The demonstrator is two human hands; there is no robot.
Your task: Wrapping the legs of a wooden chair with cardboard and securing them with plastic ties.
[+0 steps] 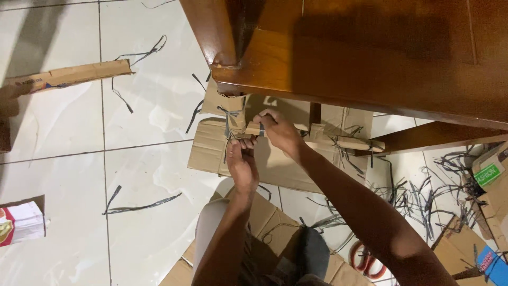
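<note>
My left hand (242,165) pinches a thin dark plastic strap (228,132) that runs around a cardboard wrap (226,104) under the corner of a brown wooden table (370,53). My right hand (279,131) grips a small folded cardboard piece (253,128) close to the table's lower rail, right beside the left hand. Both hands meet just below the table corner, over a flattened cardboard sheet (209,148) on the white tiled floor.
Loose dark straps (138,205) lie scattered on the tiles, with a heap (439,196) at right. A long cardboard strip (74,74) lies at upper left, cartons (489,175) at right, orange-handled scissors (365,262) near my knee, a printed box (18,222) at left.
</note>
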